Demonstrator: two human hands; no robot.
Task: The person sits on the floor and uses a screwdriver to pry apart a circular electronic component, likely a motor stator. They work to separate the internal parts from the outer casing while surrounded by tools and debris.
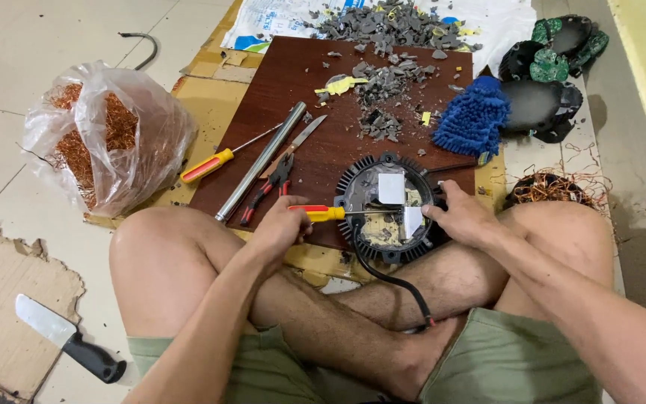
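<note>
A brown board carries grey debris, pliers and a screwdriver.

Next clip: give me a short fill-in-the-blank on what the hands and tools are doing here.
The left hand holds a screwdriver with a red and ____ handle.
The right hand steadies a round black ____ housing.
The clear bag holds tangled ____ wire.
A knife with a ____ handle lies on cardboard.

Missing: yellow; finned; copper; black
</note>
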